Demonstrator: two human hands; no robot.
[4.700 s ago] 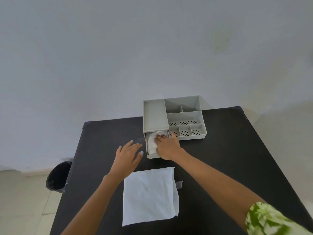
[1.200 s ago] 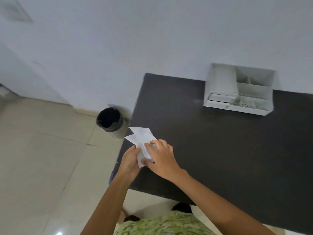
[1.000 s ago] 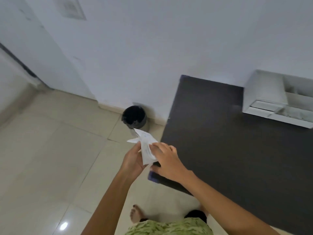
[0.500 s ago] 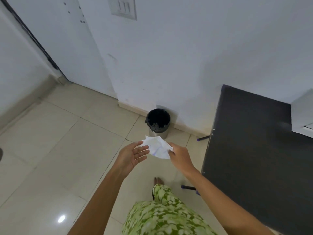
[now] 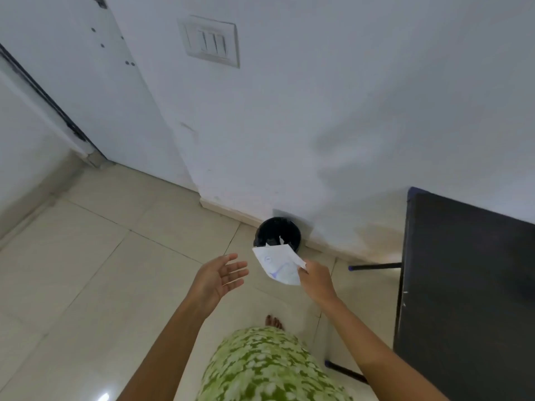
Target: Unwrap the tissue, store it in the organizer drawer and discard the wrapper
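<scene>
Now the wrapper (image 5: 279,266) is pinched in the right hand (image 5: 316,280) alone; half a second ago both hands shared it. The left hand (image 5: 217,277) has let go and hangs open, palm up, holding nothing. She has turned away from the table (image 5: 463,285), and the organizer has slipped out of sight. The wrapper hovers just short of the black bin (image 5: 278,234) by the wall, so I'd judge only the drop remains.

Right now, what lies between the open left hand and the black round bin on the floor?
In the head view, only bare beige floor tile separates the left hand from the bin; the white wrapper hangs from the right hand.
</scene>
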